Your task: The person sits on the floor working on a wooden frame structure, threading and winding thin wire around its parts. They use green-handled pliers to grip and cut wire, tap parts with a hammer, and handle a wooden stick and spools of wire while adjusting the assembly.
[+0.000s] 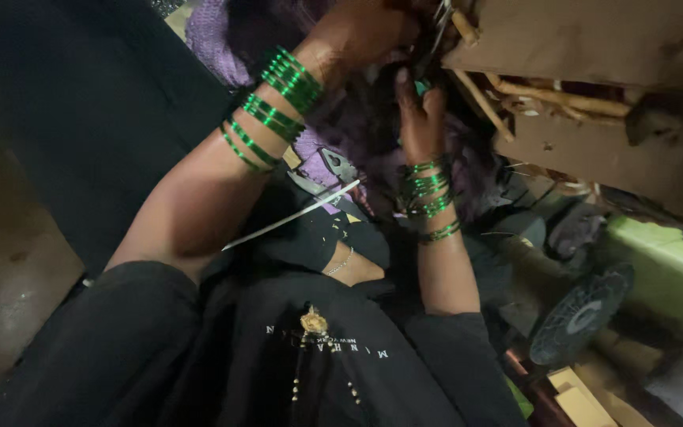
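Left hand (357, 32) and right hand (420, 115) in purple fibre bundle (357, 119), under wooden frame (594, 47)

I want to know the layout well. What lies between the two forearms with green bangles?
In the head view, a thin white stick lies slanting between the left forearm and the right forearm, over dark cloth, with metal pliers just above it.

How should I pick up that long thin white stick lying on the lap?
Probably by its lower end. The white stick lies slanted across the dark cloth, its upper end tucked near the pliers and purple cloth. The lower end, under the left forearm, sticks out free. Come from the left side and pinch it between thumb and finger, since it is so thin.
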{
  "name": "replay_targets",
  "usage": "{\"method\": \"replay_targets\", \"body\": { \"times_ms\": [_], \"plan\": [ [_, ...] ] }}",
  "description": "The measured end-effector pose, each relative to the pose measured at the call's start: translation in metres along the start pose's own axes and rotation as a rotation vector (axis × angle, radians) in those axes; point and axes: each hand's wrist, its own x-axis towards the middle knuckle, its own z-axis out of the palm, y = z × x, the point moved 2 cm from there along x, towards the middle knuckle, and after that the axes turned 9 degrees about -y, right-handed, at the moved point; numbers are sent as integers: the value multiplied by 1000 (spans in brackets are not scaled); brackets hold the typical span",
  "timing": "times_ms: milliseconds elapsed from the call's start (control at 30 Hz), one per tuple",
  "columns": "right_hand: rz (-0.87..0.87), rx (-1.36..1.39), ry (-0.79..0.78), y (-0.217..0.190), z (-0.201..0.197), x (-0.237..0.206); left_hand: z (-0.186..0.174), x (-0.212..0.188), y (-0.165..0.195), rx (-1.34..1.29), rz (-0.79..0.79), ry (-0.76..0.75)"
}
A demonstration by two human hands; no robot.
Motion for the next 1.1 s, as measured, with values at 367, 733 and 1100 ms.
{"method": "replay_targets", "body": {
  "times_ms": [367,733,1100],
  "plan": [
    [-172,63,-84,-14,-16,25,10,40,-6,233,228,134],
    [-124,-19,9,-22,-10,29,9,15,27,-380,84,114],
    [-109,49,1,-2,-14,38,6,21,13,-73,107,226]
  ]
}}
